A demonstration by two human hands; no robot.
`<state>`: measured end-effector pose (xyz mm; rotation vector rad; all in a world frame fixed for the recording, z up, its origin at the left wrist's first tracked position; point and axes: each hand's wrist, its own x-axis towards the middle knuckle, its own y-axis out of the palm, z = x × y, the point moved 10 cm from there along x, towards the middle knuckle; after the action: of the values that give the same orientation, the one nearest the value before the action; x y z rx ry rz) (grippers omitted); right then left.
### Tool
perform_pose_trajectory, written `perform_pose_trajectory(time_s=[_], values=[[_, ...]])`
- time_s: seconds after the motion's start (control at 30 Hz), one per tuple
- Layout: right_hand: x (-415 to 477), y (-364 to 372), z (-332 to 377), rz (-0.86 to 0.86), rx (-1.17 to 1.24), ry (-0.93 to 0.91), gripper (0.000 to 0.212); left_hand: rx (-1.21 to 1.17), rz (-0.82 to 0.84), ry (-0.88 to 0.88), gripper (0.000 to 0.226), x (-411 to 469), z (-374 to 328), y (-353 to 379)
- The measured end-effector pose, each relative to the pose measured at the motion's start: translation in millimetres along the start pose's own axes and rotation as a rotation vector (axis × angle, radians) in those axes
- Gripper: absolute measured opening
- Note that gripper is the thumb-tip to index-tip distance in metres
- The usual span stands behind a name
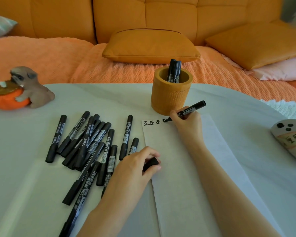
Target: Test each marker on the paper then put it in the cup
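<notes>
My right hand (188, 124) grips an uncapped black marker (190, 111) with its tip on the white paper (174, 151), at the end of a row of black written characters (153, 122) near the top edge. On the paper's left edge my left hand (138, 161) holds the marker's black cap (150, 163) between thumb and fingers. The yellow woven cup (171, 96) stands just behind the paper, and a few black markers (174, 71) stick out of it. A pile of several capped black markers (91, 147) lies left of the paper.
A dog figurine with an orange bowl (20, 89) sits at the table's far left. A white ghost-like figure (290, 137) lies at the right edge. Behind the white table (24, 168) is an orange sofa with cushions (150, 45).
</notes>
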<state>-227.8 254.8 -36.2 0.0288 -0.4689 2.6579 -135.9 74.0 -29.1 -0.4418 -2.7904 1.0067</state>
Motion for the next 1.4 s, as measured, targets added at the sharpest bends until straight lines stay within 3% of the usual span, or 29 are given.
perform_pose_trajectory(time_s=[1.4], values=[[-0.3,2.0,-0.2,0.014,-0.007,-0.017,0.029,0.006,-0.012,-0.002,0.017,0.9,1.2,0.2]])
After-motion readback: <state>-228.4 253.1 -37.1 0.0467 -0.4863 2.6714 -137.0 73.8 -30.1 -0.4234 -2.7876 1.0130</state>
